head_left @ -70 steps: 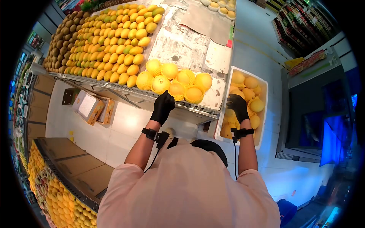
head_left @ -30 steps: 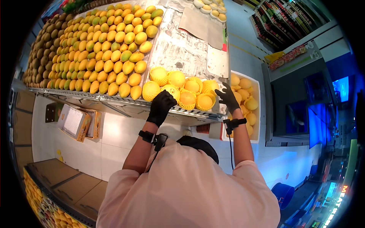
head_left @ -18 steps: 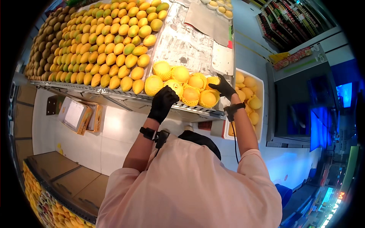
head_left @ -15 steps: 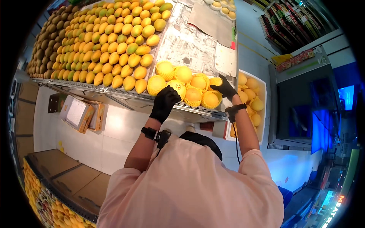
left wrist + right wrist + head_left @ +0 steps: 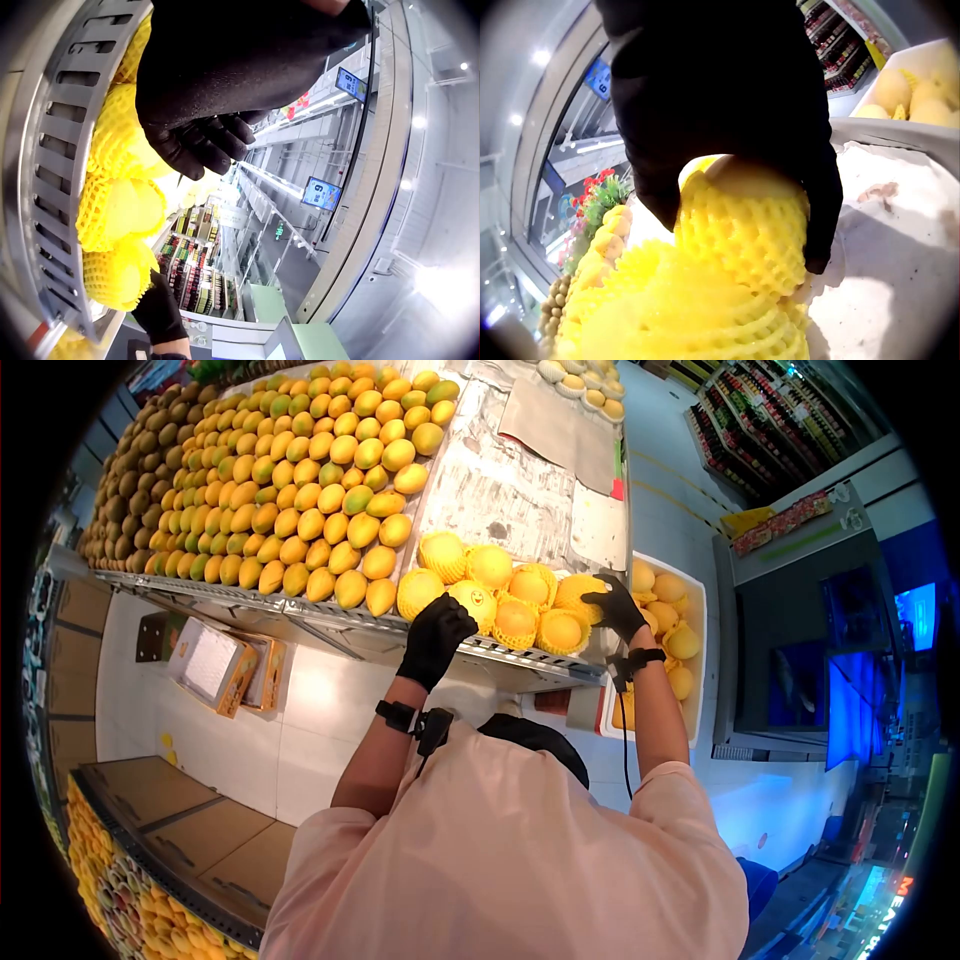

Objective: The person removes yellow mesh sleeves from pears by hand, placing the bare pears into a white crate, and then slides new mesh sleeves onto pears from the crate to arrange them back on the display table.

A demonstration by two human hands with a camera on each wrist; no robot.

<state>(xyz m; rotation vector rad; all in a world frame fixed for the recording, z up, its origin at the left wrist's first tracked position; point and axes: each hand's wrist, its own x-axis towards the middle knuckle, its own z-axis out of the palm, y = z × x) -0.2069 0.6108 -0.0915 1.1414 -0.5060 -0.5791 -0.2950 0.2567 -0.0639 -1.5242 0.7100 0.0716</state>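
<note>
In the head view, large round yellow fruits in yellow foam nets (image 5: pixel 515 622) stand in two rows at the front edge of the display. My right hand (image 5: pixel 622 610), in a black glove, grips the netted fruit (image 5: pixel 575 596) at the right end of the back row. In the right wrist view, thumb and fingers straddle this netted fruit (image 5: pixel 742 232), and a bare patch of its skin shows under the palm. My left hand (image 5: pixel 437 635), also gloved, hovers with loosely curled fingers by the front row, holding nothing. Its fingers (image 5: pixel 214 142) hang beside the netted fruits in the left wrist view.
A slotted metal rail (image 5: pixel 56 180) runs along the display's front edge. Rows of mangoes (image 5: pixel 300 490) lie to the left. A white foam box (image 5: pixel 700 575) of more yellow fruit stands right of the display. Cardboard boxes (image 5: pixel 215 665) lie on the floor below.
My right hand has moved from the white foam box leftward onto the display and closed around the end fruit. My left hand stays near the front row, still loosely curled.
</note>
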